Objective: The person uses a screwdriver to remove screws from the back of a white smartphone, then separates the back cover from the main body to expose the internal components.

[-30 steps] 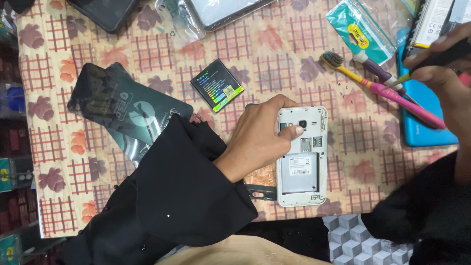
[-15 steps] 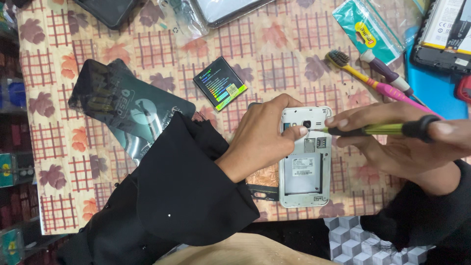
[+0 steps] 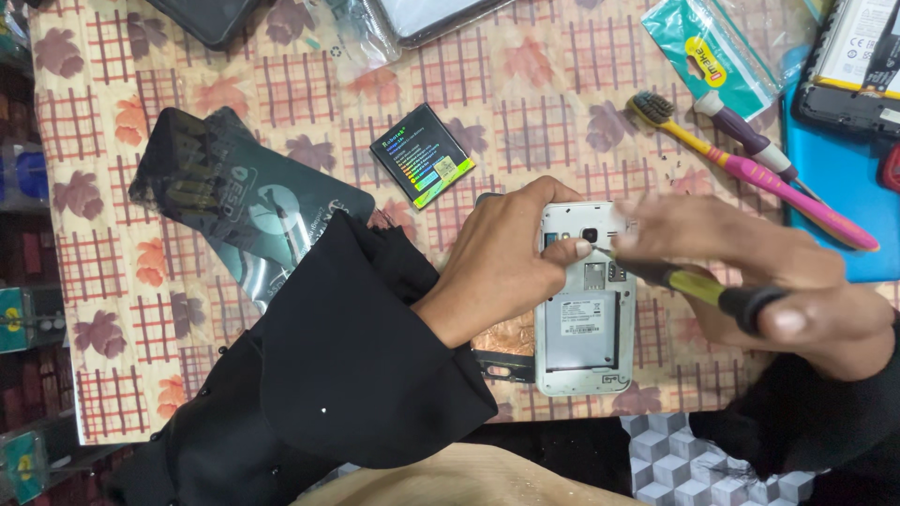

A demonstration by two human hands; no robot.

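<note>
Phone (image 3: pixel 586 328), back cover off, lies near the worktop's (image 3: pixel 281 84) near edge. My left hand (image 3: pixel 511 267) pins its top, fingers clenched on it. Right hand (image 3: pixel 750 272) grips a screwdriver (image 3: pixel 698 286), tip at the phone's upper part.

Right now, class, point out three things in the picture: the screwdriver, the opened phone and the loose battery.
screwdriver (image 3: pixel 698 286): head view, on its yellow shaft.
opened phone (image 3: pixel 583 342): head view, on the grey battery bay.
loose battery (image 3: pixel 422 155): head view, on its dark label face.
</note>
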